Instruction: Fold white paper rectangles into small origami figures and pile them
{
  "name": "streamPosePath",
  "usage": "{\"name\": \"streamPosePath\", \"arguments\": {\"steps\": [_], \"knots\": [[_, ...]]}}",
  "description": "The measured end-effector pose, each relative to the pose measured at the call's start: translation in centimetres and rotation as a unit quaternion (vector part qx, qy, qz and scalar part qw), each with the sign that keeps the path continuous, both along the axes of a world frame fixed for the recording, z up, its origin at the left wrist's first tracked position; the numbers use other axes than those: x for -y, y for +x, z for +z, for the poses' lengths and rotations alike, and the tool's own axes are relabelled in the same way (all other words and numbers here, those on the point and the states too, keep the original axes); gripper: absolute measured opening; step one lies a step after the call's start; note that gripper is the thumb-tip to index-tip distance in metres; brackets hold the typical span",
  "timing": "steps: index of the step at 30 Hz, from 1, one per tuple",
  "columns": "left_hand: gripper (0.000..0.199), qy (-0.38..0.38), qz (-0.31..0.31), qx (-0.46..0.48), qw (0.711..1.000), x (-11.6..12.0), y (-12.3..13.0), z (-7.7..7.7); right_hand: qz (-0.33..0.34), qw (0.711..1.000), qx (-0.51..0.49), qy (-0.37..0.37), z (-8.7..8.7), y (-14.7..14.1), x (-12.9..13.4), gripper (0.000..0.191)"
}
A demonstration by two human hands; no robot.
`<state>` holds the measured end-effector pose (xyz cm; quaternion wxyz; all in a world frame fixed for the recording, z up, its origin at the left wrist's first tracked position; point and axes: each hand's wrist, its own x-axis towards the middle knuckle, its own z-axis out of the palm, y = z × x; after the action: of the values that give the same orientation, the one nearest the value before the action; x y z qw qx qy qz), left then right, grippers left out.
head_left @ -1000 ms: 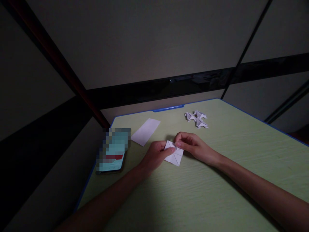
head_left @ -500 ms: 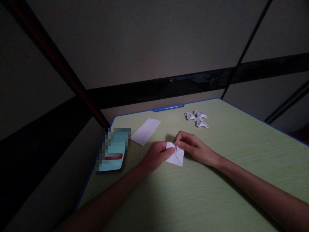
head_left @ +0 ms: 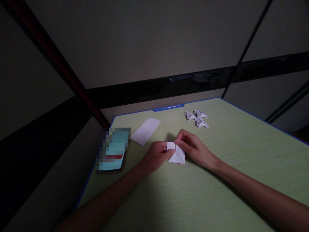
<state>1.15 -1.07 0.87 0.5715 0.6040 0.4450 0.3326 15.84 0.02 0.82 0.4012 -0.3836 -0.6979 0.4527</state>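
A small folded white paper (head_left: pixel 178 156) with crease lines is held just above the table, between both hands. My left hand (head_left: pixel 156 155) grips its left side, the thumb lying flat across the front. At the paper's top edge, my right hand (head_left: pixel 190 145) pinches it between thumb and index finger. The other fingers behind the paper are mostly hidden.
A loose white sheet (head_left: pixel 145 131) lies left of the hands on the pale green table (head_left: pixel 241 145). Farther left is a phone (head_left: pixel 113 149) with a lit, partly blurred screen. Three folded paper figures (head_left: pixel 200 121) sit together at the back right. A wall rises behind.
The folded paper has turned slightly in my hands, and its lower edge now looks more level. My right hand has shifted a little upward along the top edge.
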Motion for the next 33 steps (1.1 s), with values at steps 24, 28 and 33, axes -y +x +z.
{"name": "streamPosePath", "arguments": {"steps": [24, 28, 33], "knots": [[0.020, 0.001, 0.030, -0.005, 1.000, 0.25, 0.01, -0.43, 0.009, 0.999, -0.035, -0.028, -0.19, -0.29, -0.09, 0.018], [0.020, 0.013, 0.038, -0.015, 0.999, 0.31, -0.02, -0.40, 0.016, 0.996, -0.056, -0.069, -0.17, -0.44, -0.23, 0.023], [0.022, 0.024, 0.040, -0.007, 0.999, 0.37, -0.07, -0.28, 0.058, 0.993, -0.035, -0.100, 0.24, -0.24, -0.27, 0.026]]}}
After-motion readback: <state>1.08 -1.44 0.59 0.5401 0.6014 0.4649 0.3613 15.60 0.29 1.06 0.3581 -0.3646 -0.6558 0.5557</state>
